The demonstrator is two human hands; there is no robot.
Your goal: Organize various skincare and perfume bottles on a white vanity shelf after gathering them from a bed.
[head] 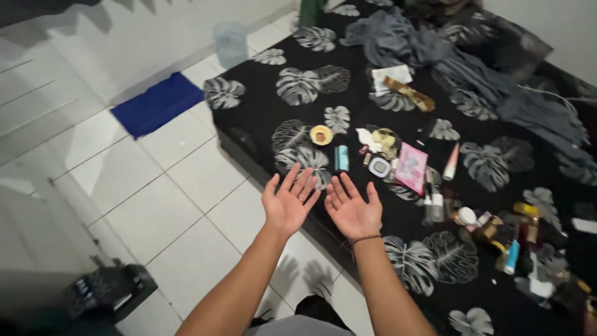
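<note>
Left hand (288, 202) and right hand (352, 208) palm-up, side by side, fingers spread, empty. Both hovering at bed (261, 112) edge. Teal tube (341, 158) nearest, at 12 o'clock of right hand, lying flat. Round tin (321, 135) at 11 o'clock of tube. Compact (379, 167) and pink card (411, 167) at 3 o'clock. Grey cloth (435, 56) farther back.

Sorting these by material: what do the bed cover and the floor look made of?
Bed cover: apparently woven fabric, matte black with grey leaf print; it drapes softly over the edge. Floor: seemingly glazed ceramic tile, glossy white; grout lines and reflections show.
</note>
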